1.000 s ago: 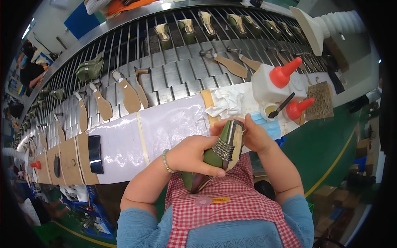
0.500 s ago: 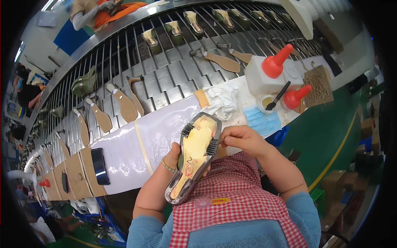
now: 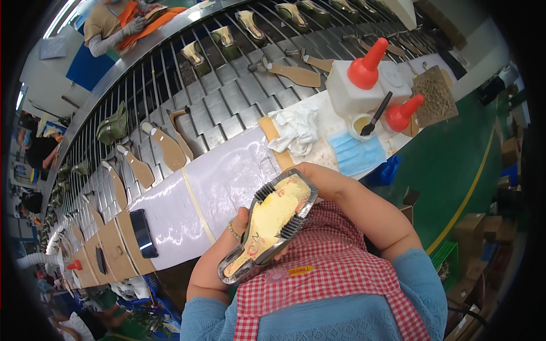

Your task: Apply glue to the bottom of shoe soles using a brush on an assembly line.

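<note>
In front of my apron I hold an unfinished shoe (image 3: 274, 215), underside up, its toe pointing up and to the right. The underside is pale yellow with reddish printing, framed by a shiny dark grey edge. Dark pleated strips fold over it on both sides. My left hand (image 3: 242, 220) grips the shoe's middle from the left; the thumb shows and the other fingers are mostly behind it. At the toe end, my right hand (image 3: 323, 181) lies against the far side, with its fingers hidden behind the shoe.
Metal conveyor slats (image 3: 227, 108) carry several tan soles (image 3: 166, 148) and green shoes (image 3: 227, 42). On the near table stand a white glue container (image 3: 346, 91), a cup with a brush (image 3: 362, 126), white crumpled cloth (image 3: 296, 128), a blue mask (image 3: 356, 152) and a phone (image 3: 143, 233). Another person (image 3: 114, 28) works across.
My right hand has moved from a pinch at the shoe's right side to the toe end. The shoe has tilted further right. The view has shifted slightly.
</note>
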Tool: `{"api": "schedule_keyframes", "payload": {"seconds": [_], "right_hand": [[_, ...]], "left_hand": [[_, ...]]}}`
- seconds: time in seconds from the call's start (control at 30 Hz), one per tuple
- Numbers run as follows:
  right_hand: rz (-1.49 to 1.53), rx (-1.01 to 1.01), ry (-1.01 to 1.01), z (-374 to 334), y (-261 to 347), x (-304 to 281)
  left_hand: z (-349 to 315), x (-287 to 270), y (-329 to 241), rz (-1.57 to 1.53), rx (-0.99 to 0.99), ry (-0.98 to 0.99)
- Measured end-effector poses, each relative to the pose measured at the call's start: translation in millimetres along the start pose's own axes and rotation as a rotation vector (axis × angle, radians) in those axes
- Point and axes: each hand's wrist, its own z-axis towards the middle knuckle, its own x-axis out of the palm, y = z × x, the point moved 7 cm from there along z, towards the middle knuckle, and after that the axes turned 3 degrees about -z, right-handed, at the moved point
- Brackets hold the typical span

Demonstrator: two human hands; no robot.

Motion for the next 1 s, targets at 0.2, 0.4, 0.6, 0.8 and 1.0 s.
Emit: {"api": "schedule_keyframes", "payload": {"seconds": [0.2, 0.4, 0.6, 0.8, 1.0], "right_hand": [[-0.243, -0.283, -0.21, -14.9, 10.1, -22.1], [-0.741, -0.495, -0.806, -100.1, 39.7, -59.9], [-0.737, -0.835, -1.506, -177.2, 71.0, -136.7], [-0.768, -0.638, -1.584, -170.3, 64.0, -212.9], [-0.639, -0.557, -1.312, -156.0, 72.3, -209.1]], "left_hand": [[-11.4, -13.7, -46.8, 0.038, 0.024, -0.485], [-38.3, -30.9, -97.5, 1.453, -0.242, -1.015], [-56.4, -40.8, -98.7, 1.557, -0.175, -1.154], [-59.7, -40.2, -111.7, 1.76, -0.061, -1.09], [-63.4, -35.4, -116.0, 1.485, 0.245, -1.067]]}}
